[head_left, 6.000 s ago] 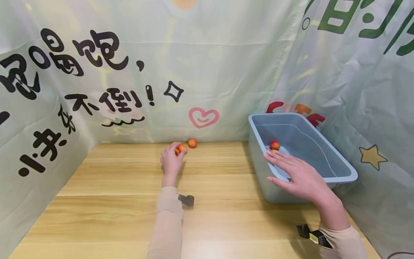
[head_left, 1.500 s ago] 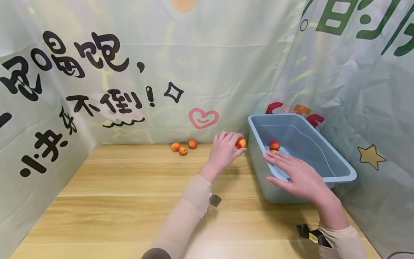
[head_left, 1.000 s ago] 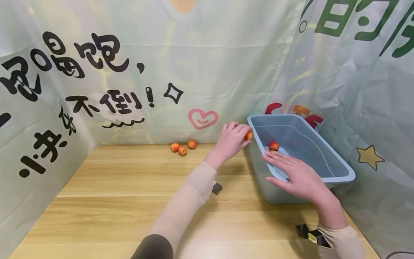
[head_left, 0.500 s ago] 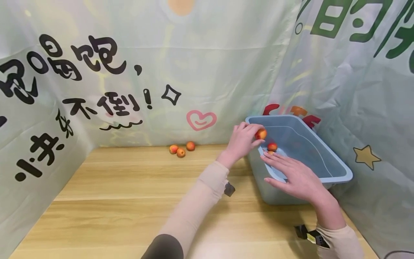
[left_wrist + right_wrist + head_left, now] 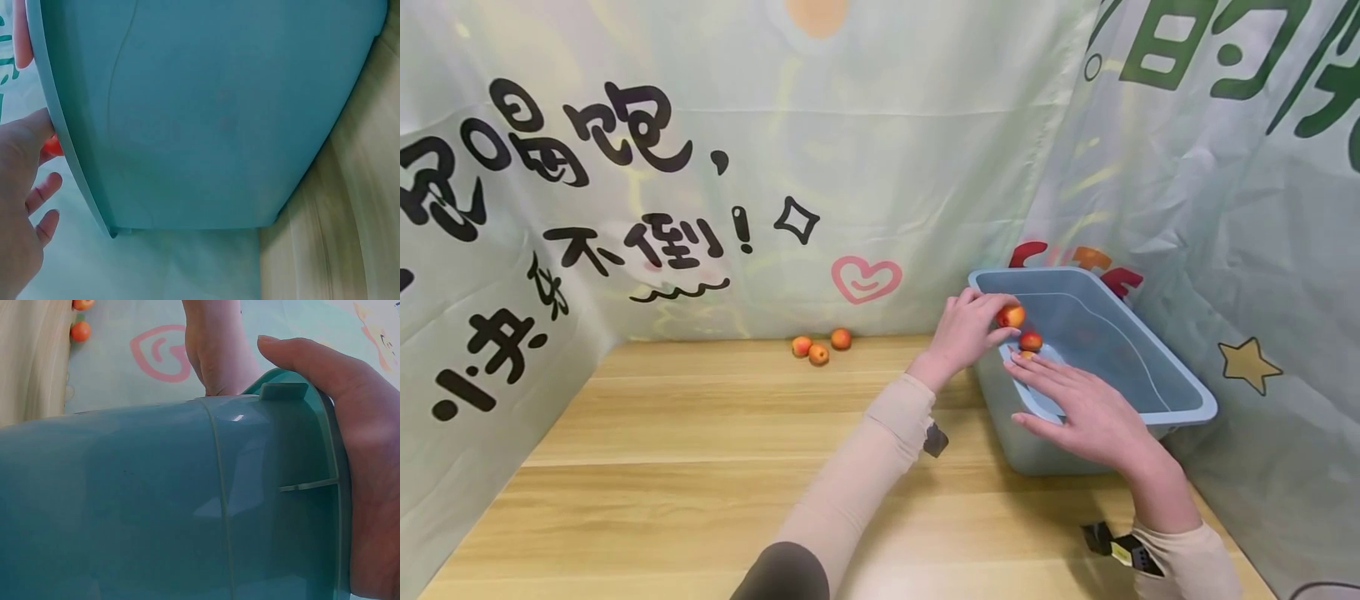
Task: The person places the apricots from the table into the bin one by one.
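My left hand (image 5: 964, 329) pinches an orange-red apricot (image 5: 1011, 316) between thumb and fingers, just inside the left rim of a blue-grey plastic bin (image 5: 1180, 416). Its left wrist view shows only a sliver of that apricot (image 5: 54, 146) past the bin's rim. Inside the bin lie a redder apricot (image 5: 1031, 341) and an orange one (image 5: 1028, 355), partly covered by fingertips. My right hand (image 5: 1086, 408) rests over the near left rim, fingers straight. In the right wrist view the bin's outer wall (image 5: 137, 500) fills the middle.
Three apricots (image 5: 818, 354) sit close together at the back of the wooden table (image 5: 670, 467). Printed cloth (image 5: 910, 167) hangs behind and along both sides. The bin stands near the right-hand cloth.
Six seconds ago my left hand was at the apricots at the table's back; it has carried one rightward to the bin, sinking slightly in the last half second. My right hand stays put.
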`<state>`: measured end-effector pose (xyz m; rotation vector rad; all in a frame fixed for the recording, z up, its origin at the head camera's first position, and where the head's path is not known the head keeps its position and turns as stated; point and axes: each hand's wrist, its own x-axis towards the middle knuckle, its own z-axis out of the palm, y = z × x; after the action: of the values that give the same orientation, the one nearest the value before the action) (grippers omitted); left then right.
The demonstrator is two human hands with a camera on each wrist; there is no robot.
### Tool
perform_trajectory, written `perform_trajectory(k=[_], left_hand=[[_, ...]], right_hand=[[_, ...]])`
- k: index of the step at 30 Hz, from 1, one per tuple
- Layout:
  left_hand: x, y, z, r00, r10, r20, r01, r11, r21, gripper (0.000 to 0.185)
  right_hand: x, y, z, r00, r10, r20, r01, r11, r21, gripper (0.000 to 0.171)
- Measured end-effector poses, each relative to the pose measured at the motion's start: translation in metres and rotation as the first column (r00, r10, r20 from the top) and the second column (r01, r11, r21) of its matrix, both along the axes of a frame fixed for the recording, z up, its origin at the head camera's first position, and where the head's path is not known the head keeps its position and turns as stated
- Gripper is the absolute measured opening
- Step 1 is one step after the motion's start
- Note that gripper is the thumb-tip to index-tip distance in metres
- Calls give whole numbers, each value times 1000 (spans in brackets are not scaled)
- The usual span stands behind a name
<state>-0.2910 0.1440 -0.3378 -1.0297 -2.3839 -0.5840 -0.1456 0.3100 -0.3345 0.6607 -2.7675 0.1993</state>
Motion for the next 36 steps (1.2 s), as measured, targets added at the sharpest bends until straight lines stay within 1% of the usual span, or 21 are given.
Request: perform_trajectory(k=[6,12,21,26,31,36], left_hand=[[-1,0,-1,999,7,45,-7,1000,-18,50],[-2,-2,-5,999,15,44,-15,1000,-4,48],[1,-8,-7,998,24,64,-25,1000,10,45],[3,-14,-10,998,37,43,-38,999,11,44],[6,-22,-14,999,39,2,-39,999,30,43],[10,-32,-20,998,50,-32,-47,995,87,44]], right_hand=[[0,0,0,1000,-1,1,1,1000,-1,66],[1,-1,0,1000,-2,15,2,1000,-2,66],[1,-1,2,1000,4,7,-4,1000,4,66],[1,-1,3,1000,-8,24,8,1000,4,67],[1,-1,3,999,-18,43,18,1000,2,67],[1,-1,2,999,-15,41,15,1000,-1,68]])
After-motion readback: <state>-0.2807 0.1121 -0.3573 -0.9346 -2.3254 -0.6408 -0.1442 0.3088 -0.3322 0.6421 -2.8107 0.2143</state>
